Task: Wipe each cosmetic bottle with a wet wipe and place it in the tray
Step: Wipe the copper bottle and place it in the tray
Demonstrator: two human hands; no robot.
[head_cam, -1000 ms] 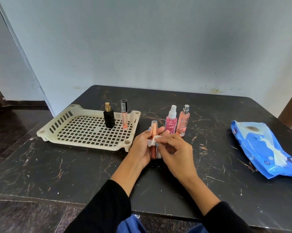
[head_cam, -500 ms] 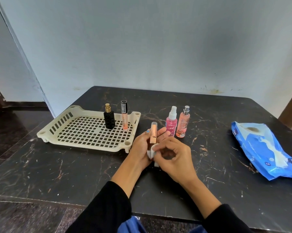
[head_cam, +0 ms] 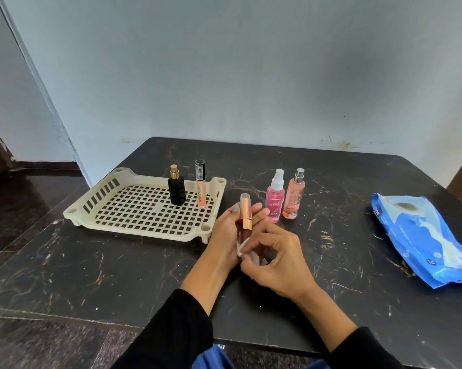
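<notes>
My left hand holds a slim rose-gold lip gloss tube upright, just right of the cream lattice tray. My right hand pinches a white wet wipe against the tube's lower end. Inside the tray stand a black perfume bottle with a gold cap and a peach gloss tube with a black cap. A pink spray bottle and a peach spray bottle stand on the black table beyond my hands.
A blue wet-wipe pack lies at the table's right side. The black marble table ends at a near edge below my forearms. A pale wall runs behind the table, and dark floor lies to the left.
My right hand has slid the wipe down the tube from its middle to its lower end. More of the rose-gold cap now shows above my fingers.
</notes>
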